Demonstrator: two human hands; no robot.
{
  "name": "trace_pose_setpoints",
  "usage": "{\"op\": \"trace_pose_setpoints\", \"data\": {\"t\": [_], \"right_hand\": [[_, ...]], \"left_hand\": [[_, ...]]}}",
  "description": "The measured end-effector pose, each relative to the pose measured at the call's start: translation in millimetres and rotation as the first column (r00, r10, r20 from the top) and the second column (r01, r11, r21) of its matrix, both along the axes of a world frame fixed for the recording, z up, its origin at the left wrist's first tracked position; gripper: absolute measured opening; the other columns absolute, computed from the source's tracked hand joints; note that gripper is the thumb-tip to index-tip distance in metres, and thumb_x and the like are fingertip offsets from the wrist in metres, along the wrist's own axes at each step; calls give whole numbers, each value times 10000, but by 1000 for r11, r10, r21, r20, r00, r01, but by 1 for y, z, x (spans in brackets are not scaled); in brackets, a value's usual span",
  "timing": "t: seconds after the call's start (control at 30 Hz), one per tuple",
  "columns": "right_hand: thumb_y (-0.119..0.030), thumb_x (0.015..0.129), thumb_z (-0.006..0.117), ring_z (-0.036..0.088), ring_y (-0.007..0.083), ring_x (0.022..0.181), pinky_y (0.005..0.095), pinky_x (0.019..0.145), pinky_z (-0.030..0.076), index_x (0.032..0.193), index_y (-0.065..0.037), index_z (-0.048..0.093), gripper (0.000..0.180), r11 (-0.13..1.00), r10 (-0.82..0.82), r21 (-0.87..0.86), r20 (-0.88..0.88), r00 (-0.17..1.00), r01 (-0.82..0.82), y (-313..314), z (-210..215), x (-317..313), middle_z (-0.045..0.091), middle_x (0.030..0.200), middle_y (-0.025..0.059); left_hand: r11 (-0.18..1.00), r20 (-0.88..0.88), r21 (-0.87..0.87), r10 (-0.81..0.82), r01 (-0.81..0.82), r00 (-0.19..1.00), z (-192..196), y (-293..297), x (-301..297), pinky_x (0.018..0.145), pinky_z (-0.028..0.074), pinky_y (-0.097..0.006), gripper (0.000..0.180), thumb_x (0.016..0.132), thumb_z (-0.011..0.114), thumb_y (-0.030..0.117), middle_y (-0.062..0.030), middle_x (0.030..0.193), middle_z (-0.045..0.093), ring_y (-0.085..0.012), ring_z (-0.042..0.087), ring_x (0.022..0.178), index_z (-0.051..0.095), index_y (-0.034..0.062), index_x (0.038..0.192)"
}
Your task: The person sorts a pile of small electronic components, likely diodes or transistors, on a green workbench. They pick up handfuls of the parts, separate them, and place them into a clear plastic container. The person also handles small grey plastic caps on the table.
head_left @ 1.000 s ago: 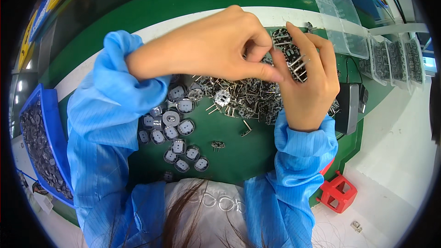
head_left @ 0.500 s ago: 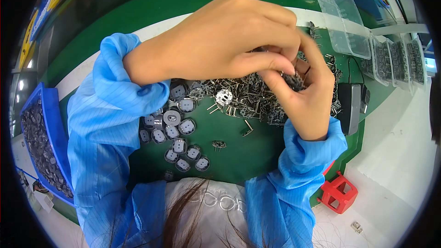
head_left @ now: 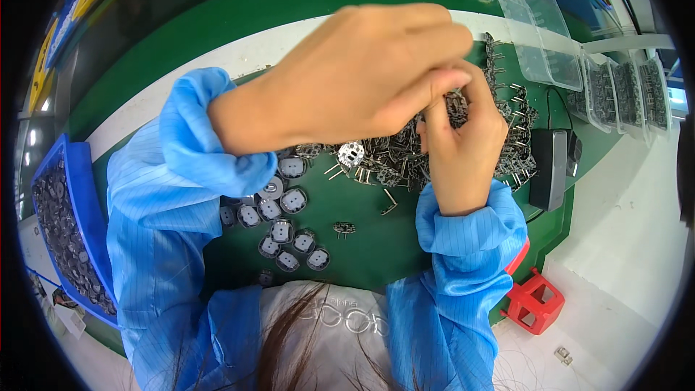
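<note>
My left hand (head_left: 369,76) reaches across from the left, fingers bent and closed at the fingertips of my right hand. What its fingers pinch, if anything, is hidden. My right hand (head_left: 469,134) is curled upward around a dark pin part (head_left: 456,107), partly covered by fingers. Both hands meet above a heap of dark small parts with metal pins (head_left: 402,156). At the heap's left edge lies a pale round piece with two pins (head_left: 351,153). Left of that, several round grey housings (head_left: 293,200) sit on the green mat.
A single pin part (head_left: 344,229) lies on the green mat (head_left: 380,261) nearer me. A blue bin (head_left: 85,210) of dark parts stands at left. Clear bins (head_left: 628,98) of parts, a black box (head_left: 548,170) and a red stool (head_left: 534,303) are at right.
My right hand has shifted left and its fingers have turned more upright. My left hand has dropped slightly toward me, its fingers still meeting the right hand's. The parts on the mat look unmoved.
</note>
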State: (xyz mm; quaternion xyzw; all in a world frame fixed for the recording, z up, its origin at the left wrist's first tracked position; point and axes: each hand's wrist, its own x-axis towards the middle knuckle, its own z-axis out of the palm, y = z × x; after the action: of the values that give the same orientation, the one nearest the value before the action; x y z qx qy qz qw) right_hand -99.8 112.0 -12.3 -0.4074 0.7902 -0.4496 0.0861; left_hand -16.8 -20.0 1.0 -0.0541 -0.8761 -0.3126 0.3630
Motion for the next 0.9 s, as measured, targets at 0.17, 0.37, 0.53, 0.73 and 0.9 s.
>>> {"op": "trace_pose_setpoints", "data": {"t": [0.17, 0.37, 0.53, 0.73, 0.9], "right_hand": [[-74, 667, 768, 625, 172, 758, 288, 641, 509, 1338, -64, 313, 811, 974, 133, -176, -57, 990, -141, -2, 3, -4, 609, 930, 101], [30, 647, 728, 599, 148, 871, 269, 710, 516, 1426, -85, 161, 970, 961, 181, -221, 51, 982, -165, -4, 2, -6, 559, 1004, 89], [-20, 687, 718, 629, 211, 750, 297, 615, 511, 1289, -37, 365, 699, 962, 176, -158, -258, 950, -221, -1, 1, -14, 594, 908, 123], [-28, 754, 665, 638, 293, 689, 352, 585, 487, 1079, -25, 473, 378, 993, 96, -46, -234, 968, -109, 2, 3, -5, 615, 770, 173], [-15, 753, 647, 662, 213, 737, 298, 625, 482, 1002, -29, 486, 297, 999, 41, 7, -223, 974, -40, 5, 4, -1, 621, 785, 157]], "left_hand": [[995, 164, 73, -78, 67, 983, 16, -7, 6, 431, 341, -279, 229, 740, 718, 193, -64, 628, 509, -174, 447, 490, 571, 22, 699], [967, 110, -234, -80, 105, 991, -2, -8, 1, 462, 409, -294, 171, 711, 690, 222, 7, 810, 559, -185, 537, 571, 609, 117, 819], [940, -21, -341, -35, 25, 999, -2, -14, -1, 486, 420, -282, 164, 663, 648, 142, 11, 825, 538, -161, 548, 591, 617, 137, 824], [908, -157, -399, 73, -131, 985, -10, -7, -6, 506, 456, -242, 112, 669, 632, 123, 10, 992, 634, -132, 576, 602, 620, 126, 781], [848, -198, -514, 28, -128, 980, -13, -5, -1, 477, 458, -229, 116, 681, 626, 114, -69, 994, 655, -154, 600, 592, 629, 71, 789]]}}
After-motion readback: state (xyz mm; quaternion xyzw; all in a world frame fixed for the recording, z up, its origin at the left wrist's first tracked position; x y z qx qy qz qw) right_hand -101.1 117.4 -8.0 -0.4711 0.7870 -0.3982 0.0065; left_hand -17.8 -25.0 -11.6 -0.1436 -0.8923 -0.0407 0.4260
